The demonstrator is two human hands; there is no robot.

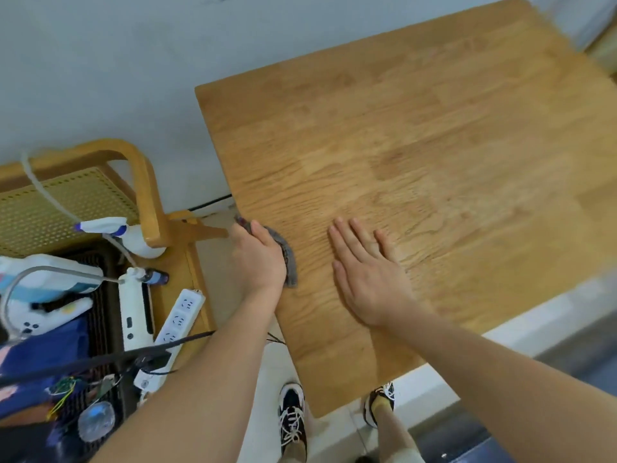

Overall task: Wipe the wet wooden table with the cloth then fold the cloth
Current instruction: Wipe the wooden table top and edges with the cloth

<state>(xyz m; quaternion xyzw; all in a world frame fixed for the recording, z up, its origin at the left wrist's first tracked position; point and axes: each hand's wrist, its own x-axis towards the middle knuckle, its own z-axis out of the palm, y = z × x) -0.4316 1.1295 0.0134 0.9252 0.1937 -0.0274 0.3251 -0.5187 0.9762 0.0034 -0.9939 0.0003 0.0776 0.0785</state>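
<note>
The wooden table fills the right and middle of the head view. At its left edge my left hand grips a bunched grey cloth; most of the cloth is hidden under the hand, and a curved strip shows along the hand's right side. To the right, apart from the cloth, my right hand lies flat on the tabletop with straight, spread fingers. The wood grain looks blurred, and I cannot tell where it is wet.
Left of the table stands a wooden chair with a perforated back, a white spray bottle, a power strip, cables and several small items on it. My shoes show below the table's near edge. A pale wall lies behind.
</note>
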